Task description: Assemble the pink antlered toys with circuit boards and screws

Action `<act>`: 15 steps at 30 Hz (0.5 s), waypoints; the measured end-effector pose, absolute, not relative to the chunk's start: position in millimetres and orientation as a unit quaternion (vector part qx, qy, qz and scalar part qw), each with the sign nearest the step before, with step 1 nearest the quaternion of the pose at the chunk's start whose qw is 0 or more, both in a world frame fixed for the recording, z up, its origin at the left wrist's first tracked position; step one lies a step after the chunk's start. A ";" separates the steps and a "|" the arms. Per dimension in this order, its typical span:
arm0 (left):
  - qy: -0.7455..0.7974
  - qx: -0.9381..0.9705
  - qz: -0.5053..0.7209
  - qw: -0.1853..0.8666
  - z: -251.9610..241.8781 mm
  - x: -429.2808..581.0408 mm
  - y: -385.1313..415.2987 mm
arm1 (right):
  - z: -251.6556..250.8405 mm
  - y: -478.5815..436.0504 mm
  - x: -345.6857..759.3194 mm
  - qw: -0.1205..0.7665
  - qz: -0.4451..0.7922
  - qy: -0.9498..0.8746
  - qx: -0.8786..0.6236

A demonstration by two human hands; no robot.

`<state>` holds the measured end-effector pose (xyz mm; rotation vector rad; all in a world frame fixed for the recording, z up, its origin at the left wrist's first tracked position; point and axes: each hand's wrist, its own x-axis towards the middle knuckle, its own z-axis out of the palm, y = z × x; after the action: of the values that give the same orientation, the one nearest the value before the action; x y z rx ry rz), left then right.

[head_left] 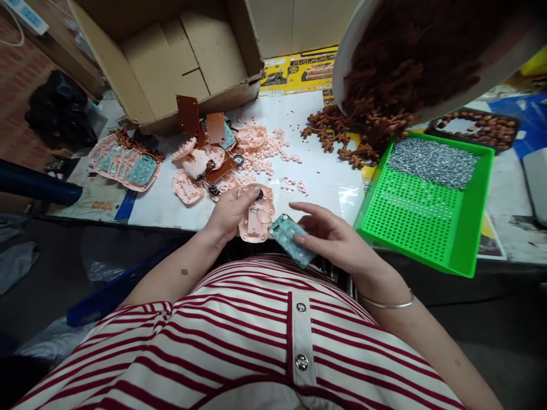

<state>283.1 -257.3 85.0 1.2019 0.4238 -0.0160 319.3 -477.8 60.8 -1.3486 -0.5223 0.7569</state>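
Note:
My left hand grips a pink plastic shell at the table's front edge, its thumb on a small round black part inside. Thin wires run from the shell to a green circuit board. That board lies tilted under my right hand, thumb against its face and index finger stretched out above it. The board's underside is hidden. Beyond the shell lie many small pink pieces and a heap of pink shells with brown boards and wires.
A cardboard box stands at the back left, near a row of pink shells with green boards. At right, a tilted white tub spills brown plastic parts. A green basket holds silvery screws.

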 end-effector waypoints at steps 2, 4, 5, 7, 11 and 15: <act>0.185 0.588 -0.039 0.787 80.3 281.3 -257.3 | 70.2 -482.2 319.2 0.706 0.341 -0.204 -0.586; 0.160 0.604 -0.082 0.776 76.9 279.3 -258.5 | 81.0 -485.0 320.8 0.720 0.352 -0.220 -0.556; 0.147 0.606 -0.101 0.775 75.9 278.5 -259.4 | 86.0 -485.4 322.0 0.724 0.351 -0.243 -0.542; 0.132 0.603 -0.130 0.776 74.8 277.6 -261.0 | 93.7 -483.5 324.5 0.722 0.322 -0.288 -0.541; 0.143 0.597 -0.152 0.775 72.7 276.9 -263.1 | 97.0 -469.0 328.8 0.693 0.175 -0.293 -0.635; 0.138 0.546 -0.155 0.812 66.9 275.2 -260.9 | 90.1 -452.9 331.9 0.705 0.089 -0.208 -0.673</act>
<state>275.2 -260.9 66.9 1.1659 0.2957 -0.3309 331.9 -452.9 90.1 -1.4956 -0.4618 0.1989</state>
